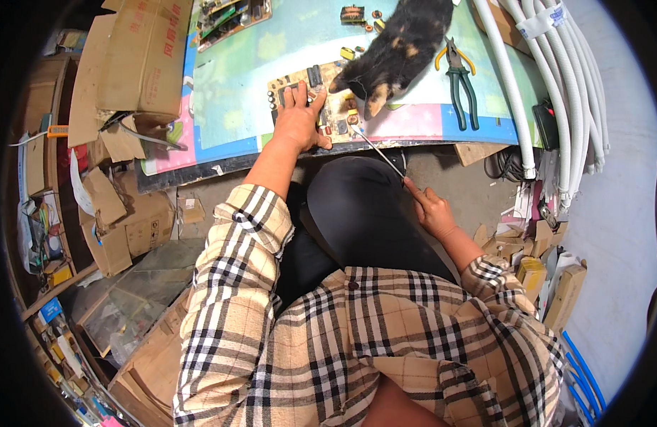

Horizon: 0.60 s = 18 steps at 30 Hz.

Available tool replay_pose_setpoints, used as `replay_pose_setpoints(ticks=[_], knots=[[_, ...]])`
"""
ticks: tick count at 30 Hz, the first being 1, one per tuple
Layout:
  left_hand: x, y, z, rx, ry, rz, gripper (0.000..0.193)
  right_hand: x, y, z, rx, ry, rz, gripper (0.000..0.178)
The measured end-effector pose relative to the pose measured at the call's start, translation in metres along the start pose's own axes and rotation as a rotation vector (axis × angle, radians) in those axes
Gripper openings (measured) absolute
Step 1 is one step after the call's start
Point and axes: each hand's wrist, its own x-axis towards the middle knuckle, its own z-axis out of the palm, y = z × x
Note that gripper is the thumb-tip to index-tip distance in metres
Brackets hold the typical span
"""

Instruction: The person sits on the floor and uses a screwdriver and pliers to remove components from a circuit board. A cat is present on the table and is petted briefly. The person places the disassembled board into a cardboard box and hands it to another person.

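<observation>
At the near edge of the mat-covered table [229,107], close to its middle, lay a tan circuit board [337,112] studded with small dark, yellow and copper-coloured parts. Across its left portion I had my left hand [298,124] laid palm down, the fingers spread and grasping nothing, the thumb toward the near edge. My right hand [433,211], lower and to the right, was clear of the tabletop; its fingers were closed around the handle end of a thin-shafted tool [378,151], which slanted up and leftward to the board's near right corner. I could not tell whether its tip touched the board.

Beyond the board's right side stood a black-and-orange cat [407,50], head lowered close to the parts. To the cat's right I saw pliers [454,70] with dark green handles pointing toward me. Loose components [353,14] were scattered at the cat's left, and further left, at the far side, stood a group of circuit boards [232,25].

A cardboard carton [140,64] flanked the table's left end; white corrugated hoses [577,92] hung along its right end.
</observation>
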Motion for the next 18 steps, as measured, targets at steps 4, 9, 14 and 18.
replay_pose_setpoints(ticks=[4, 9, 14, 18], knots=[[0.001, -0.004, 0.006, -0.020, 0.018, 0.004, 0.127, -0.003, -0.025, -0.041, 0.002, -0.086, 0.060, 0.064], [0.002, -0.005, 0.006, -0.016, 0.027, 0.004, 0.126, 0.011, -0.037, -0.046, 0.012, -0.084, 0.123, 0.064], [0.001, -0.003, 0.002, -0.019, 0.028, 0.004, 0.125, 0.011, -0.004, 0.011, 0.009, -0.004, 0.105, 0.068], [-0.002, -0.005, 0.005, -0.019, 0.044, 0.003, 0.126, 0.012, -0.003, 0.037, 0.136, 0.071, 0.078, 0.070]])
